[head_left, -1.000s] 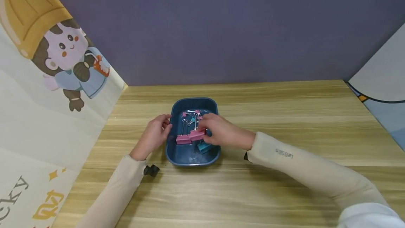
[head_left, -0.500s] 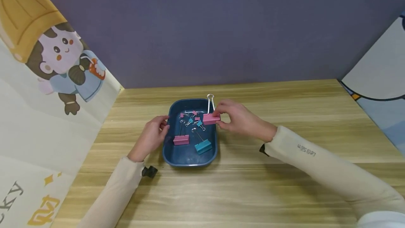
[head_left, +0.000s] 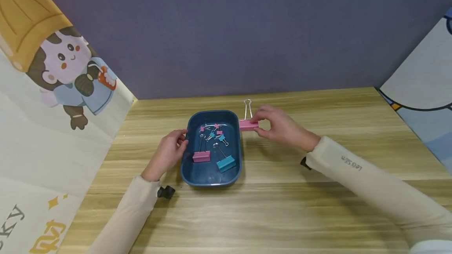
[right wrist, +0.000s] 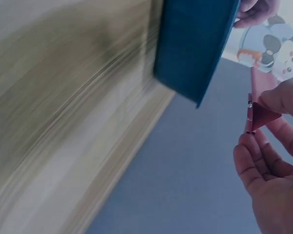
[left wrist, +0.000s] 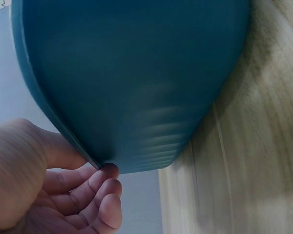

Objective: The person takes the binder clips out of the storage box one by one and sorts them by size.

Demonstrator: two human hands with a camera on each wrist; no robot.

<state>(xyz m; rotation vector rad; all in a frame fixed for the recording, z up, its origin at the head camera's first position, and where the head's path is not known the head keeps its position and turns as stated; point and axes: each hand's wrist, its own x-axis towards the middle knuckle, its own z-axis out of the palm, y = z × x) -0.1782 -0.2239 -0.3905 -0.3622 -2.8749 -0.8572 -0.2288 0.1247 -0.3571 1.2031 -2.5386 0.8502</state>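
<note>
On the wooden table, between a cartoon banner and a purple wall, sits a blue tray. Nothing blocks it. Inside lie a pink clip, a teal clip and several small clips. The left hand holds the tray's left rim, thumb over the edge, fingers curled below. The right hand pinches a large pink clip just right of the tray, seemingly above the table, its wire handles upright.

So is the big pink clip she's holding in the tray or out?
Out: the right hand holds the pink clip beyond the tray rim.
</note>
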